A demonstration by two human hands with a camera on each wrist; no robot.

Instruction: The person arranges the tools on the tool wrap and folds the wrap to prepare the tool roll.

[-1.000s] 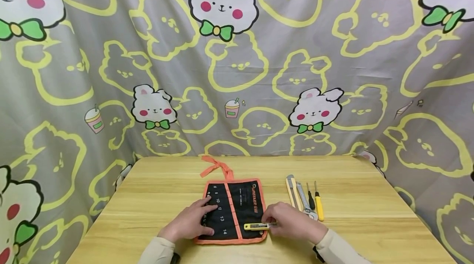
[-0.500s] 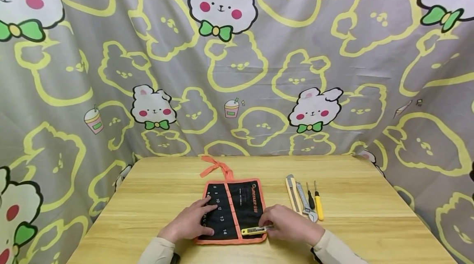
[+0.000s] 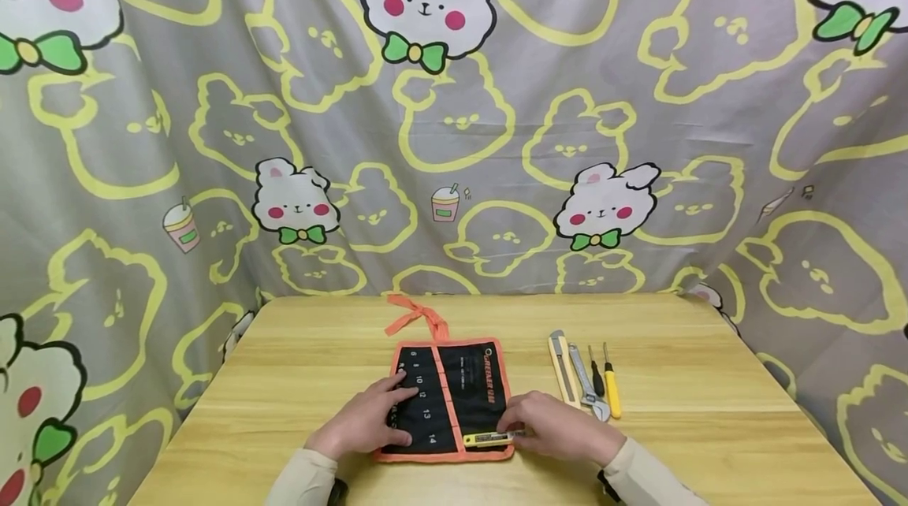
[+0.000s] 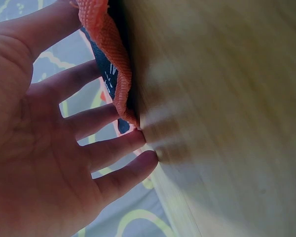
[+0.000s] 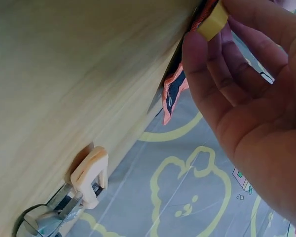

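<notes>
A black tool pouch (image 3: pixel 478 384) with orange trim lies spread on the wooden table, numbers printed down its left panel. My left hand (image 3: pixel 365 419) rests on that panel's left side, fingers spread. In the left wrist view the orange edging (image 4: pixel 121 74) runs by the fingers. Between the thumb and fingers of my right hand (image 3: pixel 556 427) is the end of a slim yellow tool (image 3: pixel 488 439) with a dark printed label. It lies crosswise over the pouch's lower right pocket, its far end at the orange divider. The right wrist view shows its yellow butt (image 5: pixel 214 22).
Right of the pouch lie a cream utility knife (image 3: pixel 563 368), an adjustable wrench (image 3: pixel 587 384), a black-handled screwdriver (image 3: pixel 596 380) and a yellow-handled screwdriver (image 3: pixel 612 392). Orange tie straps (image 3: pixel 414 313) trail from the pouch's far edge. A patterned curtain (image 3: pixel 454 135) surrounds the table.
My right hand has brought the yellow tool slightly left and toward the pouch's near edge. My left hand stays in place on the pouch.
</notes>
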